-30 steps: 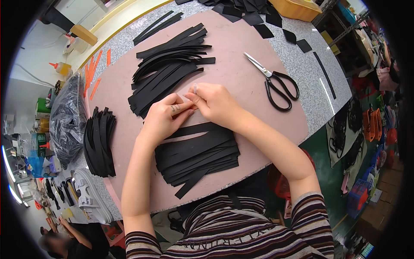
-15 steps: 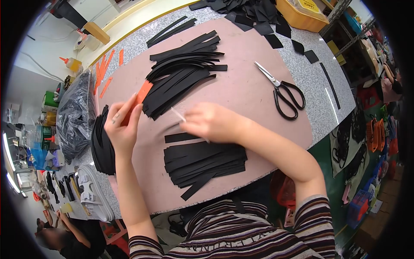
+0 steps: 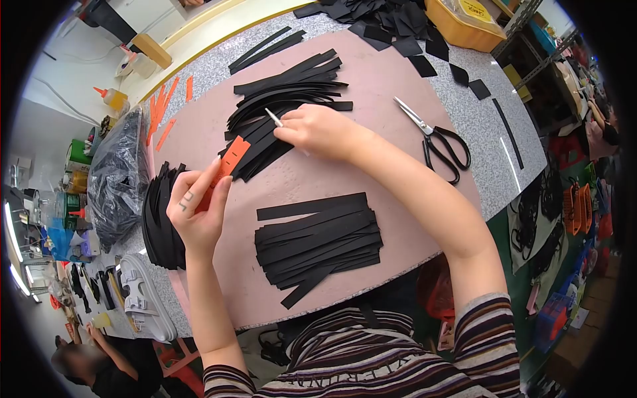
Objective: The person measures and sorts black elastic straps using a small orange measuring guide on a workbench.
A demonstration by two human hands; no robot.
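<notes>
The left hand is clamped on the lower end of a flat, thin orange punched strip, thumb on one side and fingers on the other, with the free end pointing toward 1 o'clock. The strip looks light and springy and would likely bend if held by the tip, so a pinch low on the flat faces suits it.

The right hand is closed around a slim pale stick-like tool, whose tip sticks out toward 10 o'clock. This hand rests on the far heap of long black flexible strips. They look soft, floppy and apt to slide over one another, so they are best lifted one at a time by an end.

At 6 o'clock from that hand a neater stack of black strips lies on the pink mat. Black-handled scissors lie at 3 o'clock, near the edge of the mat on the grey speckled table.

Half a second ago the right hand was a blur just above the near stack; it has since moved out to the far heap. The left hand has come down with the orange strip and now holds it lower over the mat.
</notes>
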